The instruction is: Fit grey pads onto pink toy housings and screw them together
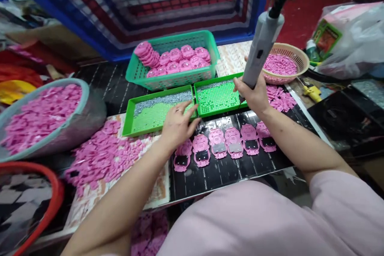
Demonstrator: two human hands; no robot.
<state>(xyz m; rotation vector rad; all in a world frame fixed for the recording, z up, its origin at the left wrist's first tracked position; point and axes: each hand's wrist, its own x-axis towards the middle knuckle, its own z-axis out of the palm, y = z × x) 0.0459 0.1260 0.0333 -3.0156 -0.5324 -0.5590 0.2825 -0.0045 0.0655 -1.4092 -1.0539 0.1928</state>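
Black mat (pixel 220 174), six casings (pixel 234 138) (right hand (pixel 255 95), one screwdriver (pixel 260 48))

The screwdriver (pixel 259 48) looks matt plastic, the green trays (pixel 128 119) smooth plastic, the black mat (pixel 192 182) glossy (pale reflections).

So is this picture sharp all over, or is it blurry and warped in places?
Head view: the pink plates look fairly clear; the bucket at left seems wide-angle stretched; pale glare marks the black mat below the green trays; the plastic bag looks soft.
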